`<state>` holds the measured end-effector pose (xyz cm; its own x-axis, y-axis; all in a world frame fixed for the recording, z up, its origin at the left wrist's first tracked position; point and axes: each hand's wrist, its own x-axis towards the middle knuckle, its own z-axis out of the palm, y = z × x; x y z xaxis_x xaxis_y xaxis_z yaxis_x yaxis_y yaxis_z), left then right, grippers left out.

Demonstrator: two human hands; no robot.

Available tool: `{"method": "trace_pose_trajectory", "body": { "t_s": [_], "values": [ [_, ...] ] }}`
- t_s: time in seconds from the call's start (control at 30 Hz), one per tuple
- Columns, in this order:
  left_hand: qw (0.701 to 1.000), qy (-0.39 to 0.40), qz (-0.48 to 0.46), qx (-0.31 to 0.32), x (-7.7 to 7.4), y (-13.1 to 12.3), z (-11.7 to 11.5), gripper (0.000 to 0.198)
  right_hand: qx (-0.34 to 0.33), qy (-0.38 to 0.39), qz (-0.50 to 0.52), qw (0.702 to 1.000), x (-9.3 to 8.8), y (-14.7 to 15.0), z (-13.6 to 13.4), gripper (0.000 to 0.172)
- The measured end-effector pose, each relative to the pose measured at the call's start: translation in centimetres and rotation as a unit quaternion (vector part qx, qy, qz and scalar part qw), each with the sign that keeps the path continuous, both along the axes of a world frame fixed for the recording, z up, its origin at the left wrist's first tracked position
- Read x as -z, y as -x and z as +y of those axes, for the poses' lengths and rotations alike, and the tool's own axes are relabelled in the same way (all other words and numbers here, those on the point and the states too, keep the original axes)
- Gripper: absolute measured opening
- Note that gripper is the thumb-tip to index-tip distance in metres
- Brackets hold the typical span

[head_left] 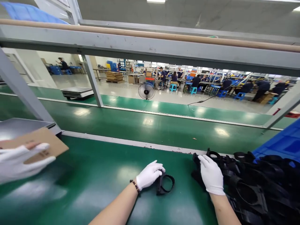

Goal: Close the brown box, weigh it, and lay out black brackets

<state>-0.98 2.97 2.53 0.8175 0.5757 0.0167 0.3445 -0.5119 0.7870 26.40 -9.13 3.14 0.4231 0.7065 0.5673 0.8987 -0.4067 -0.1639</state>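
Observation:
My left hand (pixel 150 175), in a white glove with a beaded bracelet at the wrist, has its fingers closed on the upper edge of a black ring-shaped part (pixel 172 180). That part stands on the green tabletop, its ring facing right. My right hand (pixel 211 175), gloved in white too, reaches to the left edge of a heap of similar black parts (pixel 252 187). Its fingers curl over one black part (pixel 196 175), whose shape is mostly hidden under the hand.
A co-worker's gloved hand (pixel 25 161) holds a piece of cardboard (pixel 50 142) at the left. Behind the black heap leans a blue crate (pixel 280 139). A white-edged strip and metal posts (pixel 91 79) divide the green benches. A fan (pixel 146 91) stands beyond.

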Motion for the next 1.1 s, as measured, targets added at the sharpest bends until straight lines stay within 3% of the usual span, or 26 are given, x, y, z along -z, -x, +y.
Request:
{"method": "trace_pose_trajectory", "body": {
  "t_s": [0.1,0.33,0.5,0.6,0.7,0.8,0.9,1.1],
  "values": [
    [0.999,0.013,-0.02,0.034,0.6,-0.1,0.2,0.023,-0.08,-0.119,0.042,0.989,0.5,1.4,0.4,0.04],
    [0.997,0.033,-0.035,0.064,0.9,0.0,0.2,0.017,-0.142,-0.022,0.055,0.988,1.3,5.2,2.2,0.045],
    [0.997,0.024,-0.037,0.063,0.7,0.1,0.1,0.022,-0.072,-0.023,0.055,0.996,-1.2,3.1,0.8,0.05],
    [0.998,0.027,-0.039,0.045,0.5,0.0,0.1,0.028,-0.005,0.115,0.104,0.988,-3.2,1.8,-1.2,0.047],
    [0.999,0.031,-0.035,0.025,0.5,-0.2,0.0,0.032,0.01,0.308,0.114,0.944,-4.3,1.5,-2.7,0.044],
    [0.999,0.021,-0.035,0.016,0.6,-0.4,-0.1,0.033,0.021,0.391,0.116,0.913,-4.2,1.8,-3.1,0.052],
    [0.999,0.011,-0.034,0.008,0.8,-0.5,-0.1,0.033,0.054,0.385,0.144,0.91,-3.7,2.1,-2.5,0.052],
    [1.0,-0.003,-0.028,0.001,0.9,-0.5,-0.2,0.033,0.083,0.224,0.212,0.948,-2.4,3.7,-0.6,0.05]
  ]
}}
